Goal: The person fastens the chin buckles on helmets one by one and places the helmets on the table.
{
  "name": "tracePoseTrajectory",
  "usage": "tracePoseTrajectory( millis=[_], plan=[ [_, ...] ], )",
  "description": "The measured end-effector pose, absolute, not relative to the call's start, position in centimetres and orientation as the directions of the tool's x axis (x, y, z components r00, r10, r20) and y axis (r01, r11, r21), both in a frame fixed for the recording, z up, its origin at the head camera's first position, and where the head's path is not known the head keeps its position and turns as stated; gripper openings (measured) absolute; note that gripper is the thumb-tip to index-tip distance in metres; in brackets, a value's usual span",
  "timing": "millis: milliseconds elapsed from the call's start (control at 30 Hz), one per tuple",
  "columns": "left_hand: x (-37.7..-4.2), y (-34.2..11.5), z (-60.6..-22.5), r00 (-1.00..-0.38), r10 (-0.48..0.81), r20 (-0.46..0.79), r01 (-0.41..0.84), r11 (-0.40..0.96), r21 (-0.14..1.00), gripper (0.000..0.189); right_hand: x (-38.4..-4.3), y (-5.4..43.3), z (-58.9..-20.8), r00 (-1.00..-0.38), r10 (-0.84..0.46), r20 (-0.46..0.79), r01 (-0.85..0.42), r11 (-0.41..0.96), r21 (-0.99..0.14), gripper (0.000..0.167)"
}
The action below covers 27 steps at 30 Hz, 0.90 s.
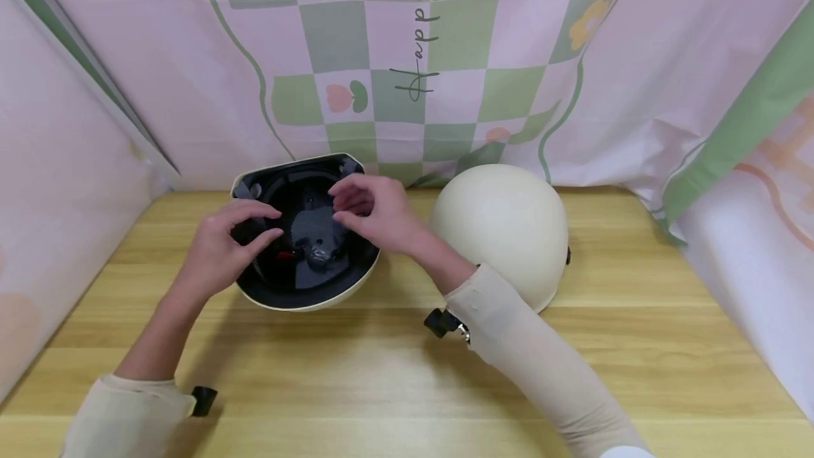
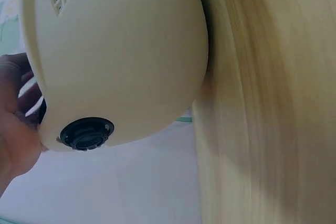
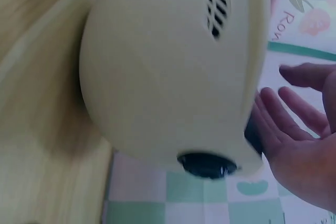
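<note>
The upside-down helmet sits on the worktop, to the left of the other helmet. Both hands are softly bent, w/ a big gap btwn thumb & fingers, & I see nothing in them: the left hand is at the left side of the helmet's big hole, the right hand at the right side. To work in there well, prob. best to steady the rim w/ 1 hand, b/c a round shell may rock, & be gentle w/ the other. The inside is v. dark, so the red bit isn't clear. In the wrist views the shell hides some fingertips; can't tell what they touch. The right sleeve hides a bit of the other helmet, & the top word on the cloth is cut off.
</note>
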<state>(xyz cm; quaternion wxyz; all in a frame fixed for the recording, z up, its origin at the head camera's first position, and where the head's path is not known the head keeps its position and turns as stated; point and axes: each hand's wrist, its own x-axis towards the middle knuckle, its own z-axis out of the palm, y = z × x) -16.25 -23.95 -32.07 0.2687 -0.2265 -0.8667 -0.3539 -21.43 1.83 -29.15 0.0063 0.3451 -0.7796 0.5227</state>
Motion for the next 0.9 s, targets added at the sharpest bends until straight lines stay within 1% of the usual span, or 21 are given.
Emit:
tracePoseTrajectory(
  millis=[100,200,267,367,467,533,633,733,900],
  plan=[
    [-16.4,-24.2,-32.3,-0.733,0.142,0.665,0.571,0.659,0.489,0.02,-21.9,2.5,-28.9,-0.771,-0.463,0.438,-0.586,0.247,-0.772,0.023],
    [-16.5,-24.6,-32.7,-0.718,0.087,0.69,0.551,0.677,0.488,0.021,-22.5,3.4,-28.7,-0.798,-0.424,0.427,-0.584,0.374,-0.72,0.028],
    [-16.5,-25.0,-33.0,-0.719,0.058,0.692,0.531,0.688,0.494,0.023,-22.8,3.9,-28.7,-0.819,-0.425,0.385,-0.563,0.465,-0.683,0.036],
    [-16.6,-25.7,-33.2,-0.742,0.016,0.67,0.487,0.7,0.523,0.031,-23.3,4.7,-28.9,-0.837,-0.459,0.297,-0.533,0.561,-0.634,0.055],
    [-16.6,-26.3,-33.4,-0.788,-0.016,0.615,0.434,0.694,0.574,0.041,-23.8,5.2,-29.2,-0.828,-0.519,0.214,-0.513,0.545,-0.663,0.073],
    [-16.5,-26.6,-33.3,-0.831,-0.022,0.556,0.391,0.687,0.612,0.047,-24.1,5.5,-29.5,-0.816,-0.549,0.179,-0.501,0.519,-0.693,0.081],
    [-16.6,-27.0,-33.4,-0.89,-0.008,0.456,0.332,0.673,0.661,0.056,-24.2,5.7,-29.6,-0.809,-0.572,0.139,-0.471,0.489,-0.734,0.085],
    [-16.7,-27.2,-33.3,-0.933,0.014,0.36,0.278,0.663,0.695,0.065,-24.2,5.9,-29.5,-0.805,-0.582,0.111,-0.458,0.493,-0.739,0.086],
    [-17.0,-27.4,-33.2,-0.957,0.034,0.287,0.241,0.644,0.726,0.075,-24.2,6.1,-29.4,-0.797,-0.598,0.086,-0.445,0.485,-0.753,0.089]
  ],
)
